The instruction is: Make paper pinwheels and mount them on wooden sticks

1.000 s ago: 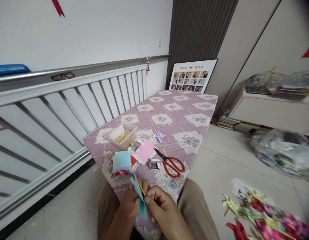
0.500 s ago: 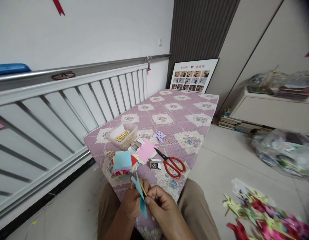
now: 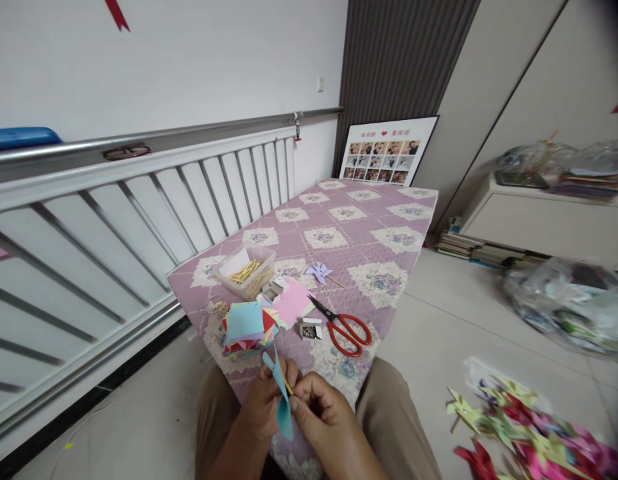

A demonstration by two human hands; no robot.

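Observation:
Above the near end of the table, my left hand (image 3: 267,399) is closed on a light blue paper pinwheel (image 3: 283,417), seen nearly edge-on. A thin yellow stick (image 3: 287,385) lies against the paper, and the fingertips of my right hand (image 3: 321,407) pinch its lower end. Where stick and paper meet is partly covered by my fingers. Just beyond my hands lies a stack of coloured paper squares (image 3: 246,322), a light blue one on top. To its right are a small open box of metal pins (image 3: 310,330) and red-handled scissors (image 3: 346,330).
A plastic tub (image 3: 243,273) with thin sticks stands on the left of the table. A finished lilac pinwheel (image 3: 319,272) lies beyond the scissors. Many colourful pinwheels (image 3: 533,427) are heaped on the floor at right. A white radiator (image 3: 189,207) runs along the left.
Both hands stay almost in place. The blue pinwheel and the yellow stick have shifted and turned very slightly between my fingers.

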